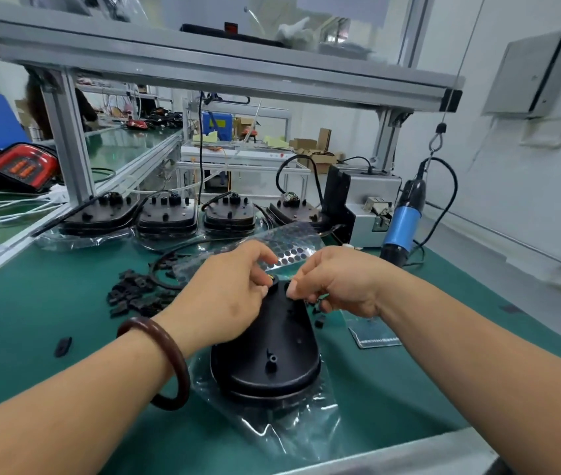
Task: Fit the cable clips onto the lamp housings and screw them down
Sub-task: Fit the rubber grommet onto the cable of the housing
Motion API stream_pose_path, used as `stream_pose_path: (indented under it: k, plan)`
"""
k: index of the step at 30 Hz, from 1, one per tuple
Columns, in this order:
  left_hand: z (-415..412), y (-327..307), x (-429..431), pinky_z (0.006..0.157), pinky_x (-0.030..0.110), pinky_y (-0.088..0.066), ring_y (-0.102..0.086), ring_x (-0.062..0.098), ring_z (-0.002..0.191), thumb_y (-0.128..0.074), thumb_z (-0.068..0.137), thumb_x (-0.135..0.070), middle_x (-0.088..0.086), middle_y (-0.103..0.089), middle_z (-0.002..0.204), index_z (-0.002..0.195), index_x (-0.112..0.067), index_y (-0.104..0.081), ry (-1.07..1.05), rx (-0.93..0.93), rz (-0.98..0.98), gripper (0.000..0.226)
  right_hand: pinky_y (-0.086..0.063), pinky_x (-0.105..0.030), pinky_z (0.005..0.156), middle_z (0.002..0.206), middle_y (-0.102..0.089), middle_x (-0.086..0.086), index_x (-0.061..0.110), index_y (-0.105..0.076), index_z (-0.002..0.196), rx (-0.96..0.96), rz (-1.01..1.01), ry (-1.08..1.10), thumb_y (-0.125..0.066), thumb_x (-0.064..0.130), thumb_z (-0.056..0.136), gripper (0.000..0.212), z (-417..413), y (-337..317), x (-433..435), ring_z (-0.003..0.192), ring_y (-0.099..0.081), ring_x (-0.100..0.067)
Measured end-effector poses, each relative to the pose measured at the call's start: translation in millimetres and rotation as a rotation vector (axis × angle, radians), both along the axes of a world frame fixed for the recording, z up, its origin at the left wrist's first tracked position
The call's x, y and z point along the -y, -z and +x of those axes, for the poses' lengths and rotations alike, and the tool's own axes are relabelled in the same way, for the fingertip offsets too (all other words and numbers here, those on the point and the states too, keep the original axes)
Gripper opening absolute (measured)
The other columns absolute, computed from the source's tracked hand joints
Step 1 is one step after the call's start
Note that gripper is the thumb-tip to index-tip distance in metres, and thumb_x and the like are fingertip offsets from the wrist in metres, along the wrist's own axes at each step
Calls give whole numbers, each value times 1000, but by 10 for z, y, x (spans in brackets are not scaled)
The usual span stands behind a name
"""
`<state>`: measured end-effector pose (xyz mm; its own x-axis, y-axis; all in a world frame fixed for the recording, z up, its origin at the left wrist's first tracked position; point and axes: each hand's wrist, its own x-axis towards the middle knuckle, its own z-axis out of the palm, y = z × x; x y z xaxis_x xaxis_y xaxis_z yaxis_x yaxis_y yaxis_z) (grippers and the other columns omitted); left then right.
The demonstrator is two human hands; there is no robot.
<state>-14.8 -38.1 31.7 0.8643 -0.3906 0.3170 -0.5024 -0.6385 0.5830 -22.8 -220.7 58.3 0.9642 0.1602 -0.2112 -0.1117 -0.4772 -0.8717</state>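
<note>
A black lamp housing (269,358) lies back-up on a clear plastic bag in front of me on the green mat. My left hand (224,296) curls over its far end and pinches a small part by the yellow-tipped connector. My right hand (337,282) pinches the thin green and black wires at the housing's far right edge. A heap of black cable clips (135,296) lies left of the housing, and one lone clip (62,346) sits nearer me. What my left fingers pinch is too small to name.
Several more housings (166,214) stand in a row at the back. A blue electric screwdriver (404,221) hangs on the right beside a grey screw feeder (368,207). A sheet of round dark stickers (289,248) lies beyond my hands. Red tail lamps (22,166) sit far left.
</note>
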Motion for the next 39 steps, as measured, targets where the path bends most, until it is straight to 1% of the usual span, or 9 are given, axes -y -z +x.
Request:
stream_pose_path:
  k: [6, 11, 15, 19, 27, 31, 34, 36, 39]
  plan:
    - [-90, 53, 37, 70, 17, -46, -60, 1, 83, -59, 88, -15, -19, -64, 87, 105, -39, -45, 1, -14, -17, 33, -33, -24, 50, 65, -48, -9, 0, -64, 80, -9, -4, 36, -68, -3, 79, 5, -30, 67, 19, 56, -42, -13]
    - [-93, 74, 36, 70, 15, -44, -59, 0, 84, -60, 89, -15, -21, -64, 86, 104, -37, -45, -13, -8, -23, 30, -34, -23, 50, 61, -48, -8, -2, -63, 81, -11, 7, 47, -68, -4, 78, 6, -8, 106, 19, 55, -42, -13]
    - [-85, 91, 34, 75, 20, -45, -59, -1, 85, -60, 88, -15, -21, -65, 85, 103, -35, -47, -20, -3, -33, 28, -34, -24, 51, 65, -48, -10, -7, -65, 92, 0, -12, 52, -68, -3, 78, 15, 17, 116, -3, 58, -40, -15]
    - [-62, 104, 32, 77, 22, -46, -60, -1, 84, -60, 88, -16, -20, -66, 85, 101, -35, -48, -24, -4, -34, 26, -35, -26, 51, 68, -50, -11, -19, -62, 97, 27, -52, 60, -69, -3, 77, 27, 23, 133, -8, 59, -41, -18]
    - [-51, 132, 18, 81, 26, -49, -61, 2, 86, -60, 87, -15, -19, -66, 86, 97, -32, -50, -20, -3, -50, 22, -36, -25, 51, 73, -53, -14, -17, -63, 96, 47, -83, 77, -69, -1, 78, 25, 11, 140, -20, 54, -43, -16]
    - [-66, 147, 1, 80, 21, -47, -60, 0, 86, -60, 87, -14, -19, -66, 86, 93, -34, -48, -7, 8, -62, 24, -36, -26, 52, 69, -51, -12, -16, -64, 94, 55, -88, 83, -70, 1, 78, 24, 10, 148, -23, 53, -43, -16]
    - [-86, 147, -11, 79, 18, -46, -60, -2, 85, -59, 87, -12, -17, -66, 87, 89, -37, -46, 13, 16, -70, 28, -36, -25, 49, 59, -50, -7, -4, -66, 75, 61, -100, 67, -69, 6, 81, 12, -2, 134, -30, 48, -42, -14]
    - [-102, 147, -28, 76, 12, -44, -60, -5, 83, -58, 88, -10, -18, -66, 87, 89, -37, -45, 27, 29, -71, 29, -36, -24, 48, 59, -56, -6, 3, -66, 67, 58, -87, 56, -67, 10, 85, 19, -6, 125, -37, 49, -42, -13]
    - [-155, 142, -58, 69, 4, -40, -57, -10, 84, -54, 89, -8, -21, -66, 88, 88, -37, -43, 58, 97, -43, 31, -37, -25, 49, 60, -67, 1, 2, -64, 72, 49, -50, 46, -62, 15, 89, 21, -24, 104, -56, 53, -42, -12]
